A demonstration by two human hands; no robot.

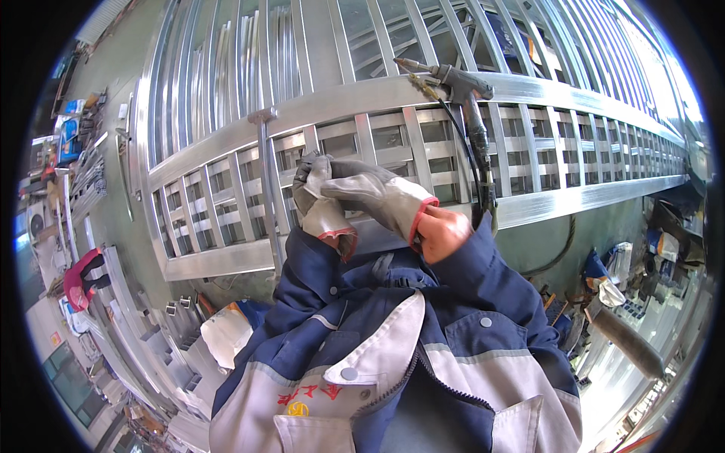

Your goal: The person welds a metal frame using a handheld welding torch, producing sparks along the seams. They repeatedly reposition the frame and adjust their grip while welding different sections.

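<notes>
My left hand [310, 195] and my right hand [366, 189] meet in front of my chest, both in grey and white work gloves with red trim. Fingers of the right hand reach across to the left and press against its glove. The left fingers are curled; whether anything small lies between them is hidden. Beneath both hands is a silvery metal lattice frame [423, 89] of rails and crossing bars. A welding torch [462, 84] with a black cable rests on it to the right. A T-shaped metal tool, like a hammer [262, 117], lies across it on the left.
More metal bars [257, 68] show beyond the near rail. At right are a grey cylinder [623, 341] and a dark hose [559, 260] on the floor. A white sack [226, 332] stands at lower left. Another person in a red top [78, 283] bends at far left.
</notes>
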